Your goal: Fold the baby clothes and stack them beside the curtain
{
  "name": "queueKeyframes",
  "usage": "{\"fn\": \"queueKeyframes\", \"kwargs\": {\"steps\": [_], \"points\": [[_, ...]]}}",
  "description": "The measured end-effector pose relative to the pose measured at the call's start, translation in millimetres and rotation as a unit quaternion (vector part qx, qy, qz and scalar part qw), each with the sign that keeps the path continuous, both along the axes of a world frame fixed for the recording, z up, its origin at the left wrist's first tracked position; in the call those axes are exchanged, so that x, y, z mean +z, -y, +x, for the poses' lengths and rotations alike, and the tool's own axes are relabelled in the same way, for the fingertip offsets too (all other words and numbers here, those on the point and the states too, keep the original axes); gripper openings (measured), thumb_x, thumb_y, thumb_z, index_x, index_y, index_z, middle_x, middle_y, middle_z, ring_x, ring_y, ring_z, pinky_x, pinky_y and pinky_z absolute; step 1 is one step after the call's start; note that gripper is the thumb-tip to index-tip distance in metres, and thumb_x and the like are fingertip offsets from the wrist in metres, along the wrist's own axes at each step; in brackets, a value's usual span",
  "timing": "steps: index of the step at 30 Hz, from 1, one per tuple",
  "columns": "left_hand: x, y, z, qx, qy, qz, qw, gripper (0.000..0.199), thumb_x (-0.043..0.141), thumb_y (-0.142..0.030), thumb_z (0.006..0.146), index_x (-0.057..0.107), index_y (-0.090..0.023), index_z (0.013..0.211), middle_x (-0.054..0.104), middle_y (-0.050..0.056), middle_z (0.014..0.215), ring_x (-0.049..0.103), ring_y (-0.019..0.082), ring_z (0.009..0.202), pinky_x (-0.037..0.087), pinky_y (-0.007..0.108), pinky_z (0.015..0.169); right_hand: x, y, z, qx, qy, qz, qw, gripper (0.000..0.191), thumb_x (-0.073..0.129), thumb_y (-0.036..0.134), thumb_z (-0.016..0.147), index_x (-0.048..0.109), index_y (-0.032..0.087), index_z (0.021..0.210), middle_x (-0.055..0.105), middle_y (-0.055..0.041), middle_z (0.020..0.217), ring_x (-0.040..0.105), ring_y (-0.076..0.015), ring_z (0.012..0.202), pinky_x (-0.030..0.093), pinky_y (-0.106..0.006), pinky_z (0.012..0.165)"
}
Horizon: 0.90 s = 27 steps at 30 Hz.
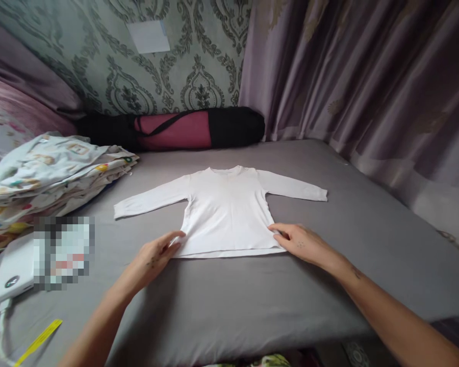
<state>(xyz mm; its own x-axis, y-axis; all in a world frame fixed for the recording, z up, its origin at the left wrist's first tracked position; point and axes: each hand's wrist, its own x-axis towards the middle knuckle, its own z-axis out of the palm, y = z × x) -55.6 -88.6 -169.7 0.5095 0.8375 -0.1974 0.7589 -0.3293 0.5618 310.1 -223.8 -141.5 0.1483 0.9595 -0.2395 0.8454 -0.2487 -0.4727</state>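
Shirt, white, long-sleeved, flat on grey bed sheet; taken as clock centre, 12 being away from the wearer. Neck at 12, hem at 6. Sleeves reach toward 9 and 3, presumably spread so that no layer bunches under the body.

Left hand at 8, right hand at 4, each on a side edge near the hem. Matched positions probably keep the lower edge straight. Fingers, both hands: narrow gap between thumb and forefinger, tips at the cloth; firm pinch or light rest, cannot tell.

Bag at 11, lengthwise by the wall, likely to save bed space. Cloth pile between 9 and 10, near one cuff. Power bank between 8 and 9, cable attached, well apart.
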Motion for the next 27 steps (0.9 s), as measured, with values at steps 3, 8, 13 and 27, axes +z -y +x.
{"fn": "queueKeyframes", "kwargs": {"steps": [3,8,13,27], "points": [[-1.6,-1,-1,-0.011,-0.028,-0.018,0.999,0.047,0.038,-0.057,0.090,0.063,-0.027,0.116,0.049,-0.004,0.060,0.048,0.015,0.057,0.035,0.024,0.058,5.6,1,-6,0.019,0.042,-0.029,0.998,0.041,0.040,0.032,0.090,0.064,0.026,0.122,0.071,-0.0045,0.086,0.064,-0.0207,0.077,0.040,-0.028,0.067],[-3.0,-6,-6,-0.032,-0.065,-0.014,0.997,0.046,0.040,-0.057,0.089,0.065,-0.029,0.116,0.056,-0.001,0.064,0.051,0.017,0.058,0.035,0.024,0.057,9.1,4,-11,0.047,0.095,-0.050,0.993,0.040,0.039,0.029,0.091,0.059,0.029,0.125,0.070,-0.0071,0.107,0.065,-0.0246,0.095,0.040,-0.030,0.072],[21.0,-13,-6,-0.086,-0.087,0.000,0.992,0.036,0.046,-0.052,0.085,0.071,-0.029,0.099,0.065,0.004,0.079,0.059,0.020,0.068,0.040,0.026,0.062,11.0,7,1,0.061,0.116,-0.075,0.989,0.032,0.044,0.027,0.089,0.064,0.032,0.113,0.071,-0.0050,0.098,0.065,-0.0249,0.089,0.040,-0.030,0.071],[-44.7,-54,139,-0.233,-0.006,0.269,0.934,0.064,0.022,-0.054,0.098,0.036,-0.011,0.144,0.037,0.019,0.150,0.026,0.029,0.143,0.025,0.048,0.113,-54.1,-140,-34,0.060,0.084,0.136,0.985,0.057,0.027,0.040,0.098,0.031,0.012,0.148,0.025,-0.0124,0.157,0.017,-0.0231,0.145,0.011,-0.042,0.118]]}}
